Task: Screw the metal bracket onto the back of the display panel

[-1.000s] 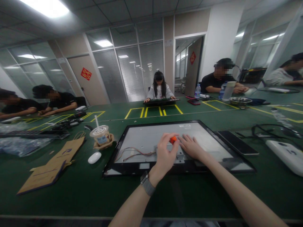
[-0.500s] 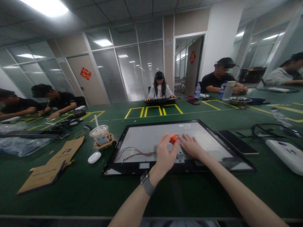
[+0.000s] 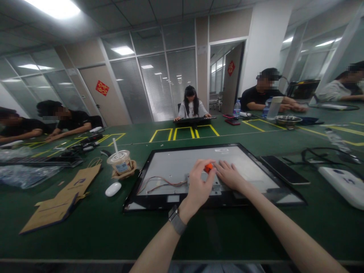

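Observation:
A flat display panel (image 3: pixel 159 163) lies on the green table in front of me, its pale grey back facing up inside a black frame. My left hand (image 3: pixel 199 182), with a watch on the wrist, is closed around an orange handle (image 3: pixel 209 168) that looks like a screwdriver's; its lower end is hidden. Under that hand sits a metal bracket (image 3: pixel 216 188), partly covered. Fingers stretched out, my right hand (image 3: pixel 229 175) rests on the panel just right of the handle. Thin coloured wires (image 3: pixel 165 182) run over the panel's left part.
Left of the panel are a lidded drink cup (image 3: pixel 121 162), a white mouse (image 3: pixel 113 189) and a brown paper bag (image 3: pixel 64 197). To the right lie a black phone (image 3: pixel 284 170), a white power strip (image 3: pixel 342 185) and dark cables (image 3: pixel 313 155). Several people sit around the table.
My hands, the orange handle and the panel stay practically where they were. At the far right and far left, co-workers' hands have shifted slightly.

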